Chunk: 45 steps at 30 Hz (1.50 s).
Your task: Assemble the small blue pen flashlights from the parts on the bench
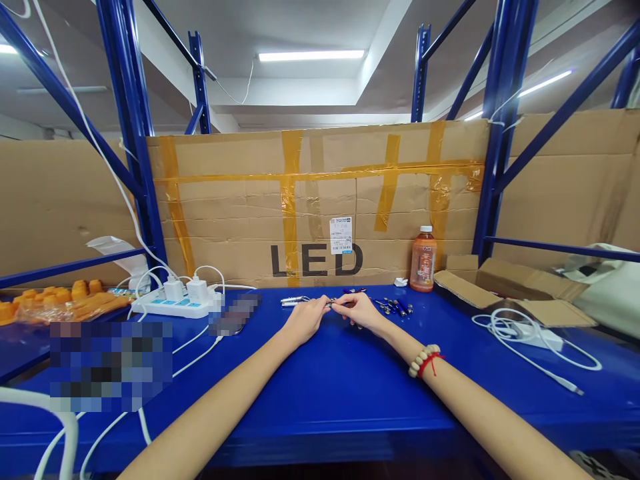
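Both my hands meet at the middle of the blue shelf top [320,387]. My left hand [306,320] is closed, its fingertips at a small dark, shiny piece [329,304]. From the other side my right hand [361,312] pinches at the same piece, thumb and index finger together. The fingers hide most of it, so its kind does not show. Just left of my left hand lie slim silvery pen-like sticks [294,301]. Beyond my right hand is a loose pile of small blue and metallic parts [396,307], with a few more dark ones behind the fingers.
A white power strip [173,305] with plugged-in chargers and cables stands at left, near orange items in plastic [65,303]. An orange-red drink bottle [423,260], an open cardboard box [515,283] and a coiled white cable [530,333] are at right. Taped cardboard [240,220] closes the back.
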{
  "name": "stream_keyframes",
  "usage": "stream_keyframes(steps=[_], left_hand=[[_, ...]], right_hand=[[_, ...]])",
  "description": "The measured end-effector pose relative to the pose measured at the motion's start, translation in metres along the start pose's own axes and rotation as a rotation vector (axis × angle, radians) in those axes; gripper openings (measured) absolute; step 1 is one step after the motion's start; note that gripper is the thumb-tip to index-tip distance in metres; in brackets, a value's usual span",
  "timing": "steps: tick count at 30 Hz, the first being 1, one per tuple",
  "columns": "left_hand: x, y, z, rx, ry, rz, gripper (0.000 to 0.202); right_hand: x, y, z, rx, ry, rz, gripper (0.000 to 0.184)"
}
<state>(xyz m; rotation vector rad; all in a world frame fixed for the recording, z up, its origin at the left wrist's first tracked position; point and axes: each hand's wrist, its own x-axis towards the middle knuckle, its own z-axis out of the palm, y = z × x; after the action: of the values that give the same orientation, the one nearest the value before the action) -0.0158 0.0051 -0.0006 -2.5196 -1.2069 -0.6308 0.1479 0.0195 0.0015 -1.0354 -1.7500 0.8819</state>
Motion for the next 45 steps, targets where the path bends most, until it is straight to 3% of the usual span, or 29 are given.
stream_keyframes(steps=[11,13,15,18,21,24,28,33,38,42,45], left_hand=[[0.002,0.001,0.001,0.082,-0.045,-0.051,0.024],[0.002,0.0,0.001,0.084,-0.063,-0.061,0.024],[0.002,-0.001,0.002,0.059,-0.09,-0.078,0.024],[0.002,-0.004,0.004,-0.016,-0.12,-0.096,0.023],[0.002,-0.006,0.006,-0.061,-0.131,-0.099,0.024],[0.002,-0.007,0.008,-0.09,-0.128,-0.116,0.025],[0.002,-0.009,0.01,-0.128,-0.108,-0.17,0.025],[0.001,-0.009,0.008,-0.2,-0.089,-0.259,0.024],[0.002,-0.019,0.016,-0.46,0.004,-0.33,0.031],[0.005,-0.027,0.025,-0.693,0.14,-0.397,0.038],[0.007,-0.026,0.025,-0.919,0.17,-0.457,0.047]], right_hand=[[0.003,0.004,-0.004,-0.097,0.007,-0.046,0.037],[0.007,0.007,-0.009,-0.134,0.111,-0.1,0.037],[0.011,0.009,-0.019,-0.2,0.3,-0.131,0.036],[0.013,0.013,-0.04,-0.359,0.571,-0.026,0.031],[0.009,0.019,-0.057,-0.528,0.704,0.136,0.03],[0.006,0.025,-0.064,-0.652,0.619,0.228,0.033],[0.007,0.029,-0.062,-0.812,0.432,0.22,0.031],[0.005,0.023,-0.059,-1.018,0.324,0.246,0.038],[0.003,0.022,-0.059,-1.129,0.247,0.338,0.029],[0.003,0.021,-0.059,-1.133,0.217,0.33,0.021],[0.003,0.018,-0.058,-1.119,0.212,0.307,0.02]])
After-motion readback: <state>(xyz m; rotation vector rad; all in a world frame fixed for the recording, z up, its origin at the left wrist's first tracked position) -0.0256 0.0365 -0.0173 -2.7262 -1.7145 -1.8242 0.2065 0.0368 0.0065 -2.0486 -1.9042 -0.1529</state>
